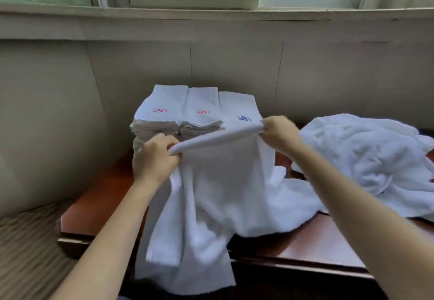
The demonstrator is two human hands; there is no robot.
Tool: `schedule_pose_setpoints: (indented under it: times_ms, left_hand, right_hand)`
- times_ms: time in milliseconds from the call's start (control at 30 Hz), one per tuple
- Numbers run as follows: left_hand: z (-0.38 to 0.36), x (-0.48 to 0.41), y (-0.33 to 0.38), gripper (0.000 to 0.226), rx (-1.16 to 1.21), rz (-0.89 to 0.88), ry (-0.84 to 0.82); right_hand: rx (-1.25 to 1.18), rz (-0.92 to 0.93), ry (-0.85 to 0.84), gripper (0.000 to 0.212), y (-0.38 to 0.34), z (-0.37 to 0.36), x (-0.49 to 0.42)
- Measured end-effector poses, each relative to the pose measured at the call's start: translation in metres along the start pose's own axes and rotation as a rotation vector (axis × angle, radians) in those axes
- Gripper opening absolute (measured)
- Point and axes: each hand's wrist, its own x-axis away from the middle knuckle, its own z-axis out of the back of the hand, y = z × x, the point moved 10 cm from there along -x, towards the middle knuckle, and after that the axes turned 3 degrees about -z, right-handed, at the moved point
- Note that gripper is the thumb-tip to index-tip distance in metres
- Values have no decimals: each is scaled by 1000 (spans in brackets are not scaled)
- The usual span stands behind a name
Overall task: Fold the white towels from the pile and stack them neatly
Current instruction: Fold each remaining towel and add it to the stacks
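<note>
Above the wooden surface (312,245), a white towel (211,194) hangs doubled over its top fold, its lower end trailing past the front edge. Left hand (153,156) and right hand (278,131) each pinch one end of that fold, fingers curled around the cloth. Behind stand the folded stacks (187,114), side by side; the unfolded pile (371,156) lies to the right. Risk: the hanging layers appear uneven, so laying the towel down now would likely set a crooked fold; the trailing end may also catch on the surface edge.
</note>
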Motion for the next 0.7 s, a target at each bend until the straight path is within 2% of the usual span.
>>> schedule_pose_setpoints:
  times_ms: [167,333,467,533,700]
  left_hand:
    - [5,-44,-25,16,-172,111,35]
    - [51,-113,0,17,-169,20,142]
    - [73,-144,12,8,199,-39,43]
    - [82,-143,13,16,354,-71,-9]
    - [67,-123,3,9,358,-54,-318]
  right_hand:
    - [88,-89,230,20,19,90,-40]
    - [79,-193,428,22,36,155,-46]
    - [-166,-222,526,25,54,183,-42]
    - [-259,-172,514,18,60,190,-43]
    - [-310,-107,408,43,60,184,-34]
